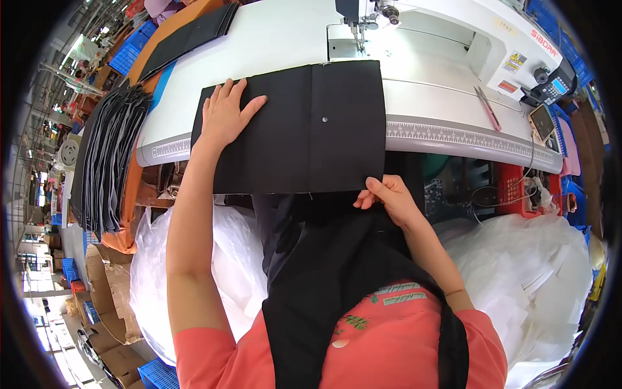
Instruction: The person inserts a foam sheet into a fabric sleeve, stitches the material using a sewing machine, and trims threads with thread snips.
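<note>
A black fabric panel point(278, 139) lies across the front of the sewing table, its near edge hanging over the ruler strip. A seam or fold line runs down it, with a small pale round spot right of that line. My left hand point(227, 113) rests flat on its upper left part, fingers spread. At the lower right corner my right hand point(389, 198) pinches the panel's edge between thumb and fingers. Just beyond the far edge stands the needle and presser foot area point(359, 42) of the sewing machine point(499, 39), lit by a lamp.
A stack of dark fabric pieces point(110, 155) hangs over an orange cover at left, with another folded black piece point(188, 42) behind. Pink-handled snips point(487, 109) and a phone point(541, 122) lie at right. White plastic bags point(518, 285) bulge below the table.
</note>
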`<state>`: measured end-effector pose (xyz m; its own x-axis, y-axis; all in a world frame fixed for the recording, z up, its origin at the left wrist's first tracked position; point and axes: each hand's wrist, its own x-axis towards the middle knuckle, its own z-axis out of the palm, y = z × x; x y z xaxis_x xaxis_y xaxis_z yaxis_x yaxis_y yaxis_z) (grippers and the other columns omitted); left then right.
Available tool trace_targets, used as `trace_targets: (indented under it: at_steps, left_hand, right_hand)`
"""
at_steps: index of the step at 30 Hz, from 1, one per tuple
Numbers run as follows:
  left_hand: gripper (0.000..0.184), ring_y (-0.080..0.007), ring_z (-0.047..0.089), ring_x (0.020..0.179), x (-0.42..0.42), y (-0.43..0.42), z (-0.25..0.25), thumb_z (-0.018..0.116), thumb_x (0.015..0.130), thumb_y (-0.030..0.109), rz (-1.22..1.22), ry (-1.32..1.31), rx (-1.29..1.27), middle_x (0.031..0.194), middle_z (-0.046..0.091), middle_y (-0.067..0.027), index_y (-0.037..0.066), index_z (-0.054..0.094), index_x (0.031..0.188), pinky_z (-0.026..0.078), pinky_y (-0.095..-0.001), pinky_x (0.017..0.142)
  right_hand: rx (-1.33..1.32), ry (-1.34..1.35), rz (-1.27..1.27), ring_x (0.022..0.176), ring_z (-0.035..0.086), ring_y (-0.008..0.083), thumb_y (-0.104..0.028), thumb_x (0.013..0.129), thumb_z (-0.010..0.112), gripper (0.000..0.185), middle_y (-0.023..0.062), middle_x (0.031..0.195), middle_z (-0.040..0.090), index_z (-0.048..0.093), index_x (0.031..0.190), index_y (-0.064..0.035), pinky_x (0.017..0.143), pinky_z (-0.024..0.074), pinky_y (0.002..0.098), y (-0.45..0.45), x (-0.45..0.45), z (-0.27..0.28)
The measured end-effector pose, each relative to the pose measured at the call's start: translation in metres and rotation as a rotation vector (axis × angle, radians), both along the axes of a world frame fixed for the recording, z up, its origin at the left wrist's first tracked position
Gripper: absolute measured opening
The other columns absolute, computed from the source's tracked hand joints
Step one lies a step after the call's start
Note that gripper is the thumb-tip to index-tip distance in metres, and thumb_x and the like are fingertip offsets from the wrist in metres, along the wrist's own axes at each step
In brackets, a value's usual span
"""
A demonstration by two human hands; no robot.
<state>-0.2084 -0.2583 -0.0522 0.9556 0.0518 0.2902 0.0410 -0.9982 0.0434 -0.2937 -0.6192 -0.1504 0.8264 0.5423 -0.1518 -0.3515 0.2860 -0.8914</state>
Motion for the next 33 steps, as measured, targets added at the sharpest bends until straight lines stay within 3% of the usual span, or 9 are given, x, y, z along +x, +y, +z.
trace_targets:
  at_steps: [8, 12, 14, 15, 17, 18, 22, 28, 33]
  left_hand:
    - [0.073, -0.0330, 0.065, 0.104, 0.033, -0.002, 0.053, 0.072, 0.080, 0.064, -0.011, 0.300, -0.083, 0.116, 0.067, -0.0179, 0.004, 0.064, 0.121, 0.050, -0.0377, 0.093]
    - [0.062, -0.0284, 0.067, 0.085, 0.023, 0.003, 0.066, 0.084, 0.073, 0.053, 0.059, 0.536, -0.176, 0.095, 0.068, -0.0155, 0.004, 0.064, 0.104, 0.052, -0.0355, 0.082]
    - [0.043, -0.0185, 0.061, 0.074, 0.009, 0.012, 0.065, 0.083, 0.079, 0.032, -0.011, 0.571, -0.331, 0.084, 0.066, -0.0089, 0.002, 0.061, 0.100, 0.050, -0.0284, 0.076]
    - [0.043, -0.0185, 0.061, 0.074, 0.002, 0.024, 0.059, 0.083, 0.079, 0.032, 0.001, 0.575, -0.327, 0.084, 0.066, -0.0089, 0.002, 0.061, 0.100, 0.050, -0.0284, 0.076]
    - [0.032, -0.0123, 0.062, 0.074, -0.013, 0.044, 0.043, 0.081, 0.083, 0.026, -0.033, 0.640, -0.799, 0.084, 0.067, -0.0052, 0.003, 0.063, 0.096, 0.049, -0.0224, 0.069]
    - [0.032, -0.0123, 0.062, 0.074, -0.021, 0.041, 0.043, 0.081, 0.083, 0.026, -0.029, 0.642, -0.800, 0.084, 0.067, -0.0052, 0.003, 0.063, 0.096, 0.049, -0.0224, 0.069]
    - [0.017, -0.0064, 0.058, 0.066, -0.060, 0.029, 0.048, 0.075, 0.089, 0.016, 0.093, 0.571, -1.401, 0.083, 0.066, -0.0018, 0.003, 0.065, 0.096, 0.045, -0.0152, 0.061]
    - [0.013, -0.0054, 0.056, 0.059, -0.081, 0.010, 0.033, 0.071, 0.091, 0.014, 0.137, 0.385, -1.549, 0.078, 0.065, -0.0012, 0.002, 0.067, 0.094, 0.042, -0.0138, 0.054]
    - [0.013, -0.0089, 0.057, 0.060, -0.070, 0.033, 0.042, 0.070, 0.093, 0.015, 0.156, 0.596, -0.984, 0.072, 0.064, -0.0033, 0.002, 0.068, 0.091, 0.044, -0.0180, 0.055]
  right_hand:
    - [-0.089, -0.068, -0.195, 0.071, 0.069, 0.0205, -0.020, 0.103, 0.055, 0.030, 0.0124, 0.072, 0.069, 0.068, 0.092, 0.0046, 0.069, 0.0535, 0.0264, -0.018, 0.009, 0.023]
    - [-0.335, -0.289, -0.403, 0.068, 0.065, 0.0148, -0.021, 0.103, 0.056, 0.028, 0.0082, 0.075, 0.068, 0.067, 0.093, 0.0033, 0.065, 0.0516, 0.0246, -0.029, 0.018, 0.067]
    - [-0.461, -0.410, -0.433, 0.061, 0.060, 0.0158, -0.018, 0.100, 0.057, 0.024, 0.0065, 0.070, 0.066, 0.065, 0.089, 0.0018, 0.062, 0.0494, 0.0260, -0.032, 0.033, 0.083]
    - [-0.453, -0.405, -0.424, 0.061, 0.060, 0.0158, -0.018, 0.100, 0.057, 0.024, 0.0065, 0.070, 0.066, 0.065, 0.089, 0.0018, 0.062, 0.0494, 0.0260, -0.033, 0.043, 0.092]
    - [-0.861, -0.795, -0.369, 0.056, 0.055, 0.0201, -0.018, 0.097, 0.059, 0.025, 0.0065, 0.065, 0.065, 0.062, 0.081, 0.0008, 0.059, 0.0475, 0.0299, -0.034, 0.070, 0.108]
    - [-0.815, -0.791, -0.377, 0.055, 0.054, 0.0220, -0.020, 0.097, 0.058, 0.027, 0.0065, 0.063, 0.064, 0.061, 0.078, 0.0003, 0.060, 0.0469, 0.0314, -0.030, 0.085, 0.112]
    - [-0.706, -0.756, -0.292, 0.055, 0.058, 0.0201, -0.026, 0.096, 0.055, 0.035, 0.0050, 0.061, 0.064, 0.059, 0.072, -0.0010, 0.062, 0.0470, 0.0300, -0.013, 0.163, 0.119]
    - [-0.837, -0.586, -0.214, 0.063, 0.065, 0.0239, -0.029, 0.093, 0.055, 0.033, 0.0080, 0.069, 0.067, 0.064, 0.079, -0.0012, 0.065, 0.0505, 0.0330, 0.015, 0.214, 0.121]
    - [-1.137, -1.023, -0.297, 0.076, 0.066, 0.0336, -0.030, 0.092, 0.053, 0.031, 0.0124, 0.084, 0.072, 0.069, 0.085, -0.0049, 0.068, 0.0522, 0.0409, 0.027, 0.227, 0.094]
